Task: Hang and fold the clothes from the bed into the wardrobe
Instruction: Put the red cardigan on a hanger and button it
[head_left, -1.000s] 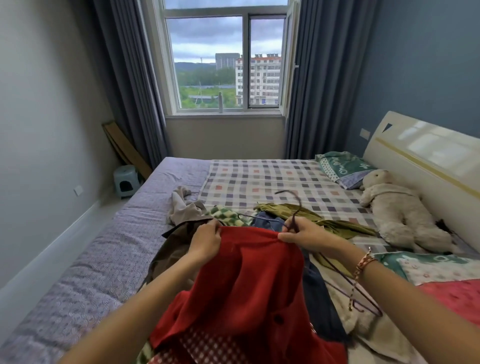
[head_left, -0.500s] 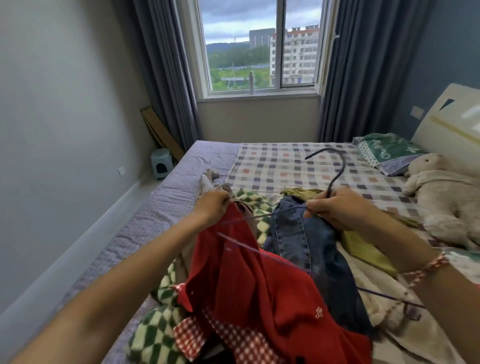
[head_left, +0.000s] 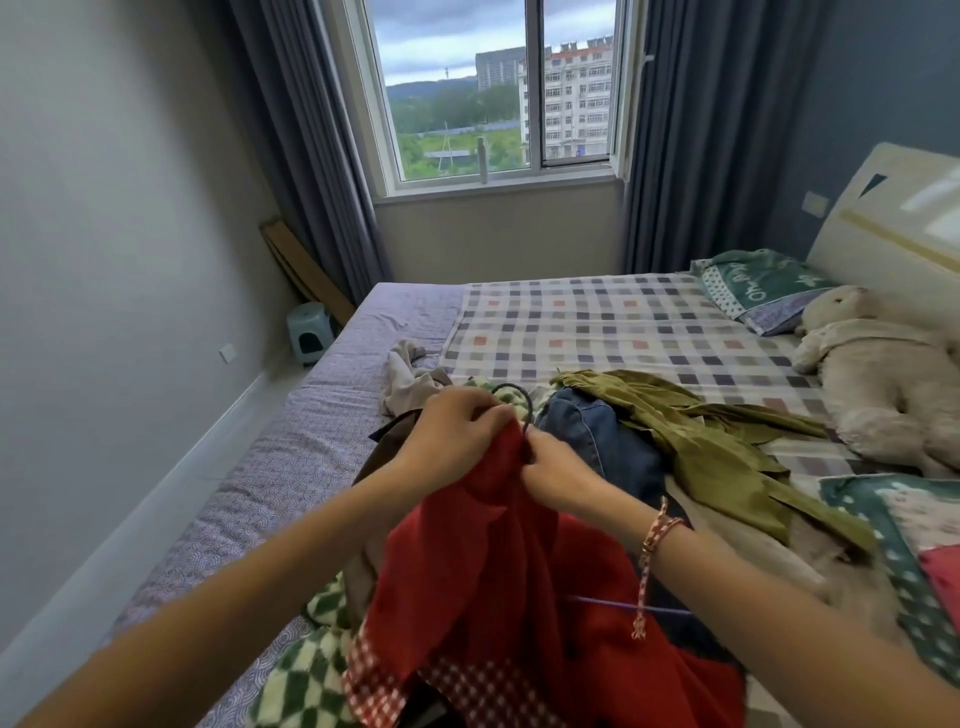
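So both hands are bunched at the top of the red garment (head_left: 498, 571), held up over the pile on the bed (head_left: 311, 467). The left hand (head_left: 457, 431) grips the red fabric, and the right hand (head_left: 558, 470) pinches it at the neck of the dark hanger (head_left: 525, 402), whose hook pokes up between them. Jeans (head_left: 597, 441) and an olive garment (head_left: 717, 452) lie just behind.

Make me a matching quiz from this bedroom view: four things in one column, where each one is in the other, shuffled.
Things:
1 red garment
2 jeans
3 cream plush toy
4 plastic stool

Places:
A on the floor
B gripped by left hand and right hand
C beside the headboard
D against the olive garment

Pairs: 1-B, 2-D, 3-C, 4-A
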